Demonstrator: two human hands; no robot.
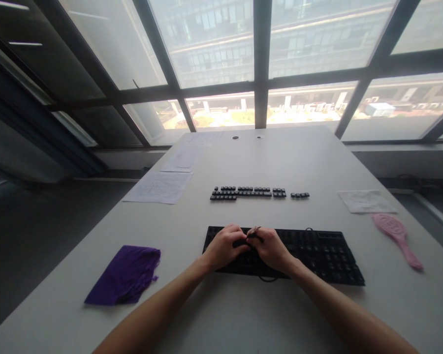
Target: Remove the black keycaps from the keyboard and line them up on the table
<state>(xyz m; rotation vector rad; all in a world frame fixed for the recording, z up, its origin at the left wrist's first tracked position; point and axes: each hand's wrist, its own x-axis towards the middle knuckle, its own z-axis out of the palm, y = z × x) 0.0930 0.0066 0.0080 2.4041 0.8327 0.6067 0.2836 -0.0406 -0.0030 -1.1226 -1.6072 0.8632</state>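
A black keyboard (325,255) lies on the white table in front of me, a short loop of its cable showing at the front edge. Both hands meet above its left half. My right hand (273,250) is closed, fingers curled together round something small and dark with a thin part sticking up; its kind is unclear. Close against it, my left hand (224,247) is also closed, thumb towards the forefinger; whatever lies between them is too dark to name. Beyond the keyboard, loose black keycaps (241,193) stand in rows, with a few more keycaps (300,195) to their right.
On the left lie a purple cloth pouch (123,275) and printed paper sheets (158,188). To the right are a white cloth or tissue (367,201) and a pink hairbrush (395,233). The white table (280,162) reaches towards large windows; two round holes show near its far edge.
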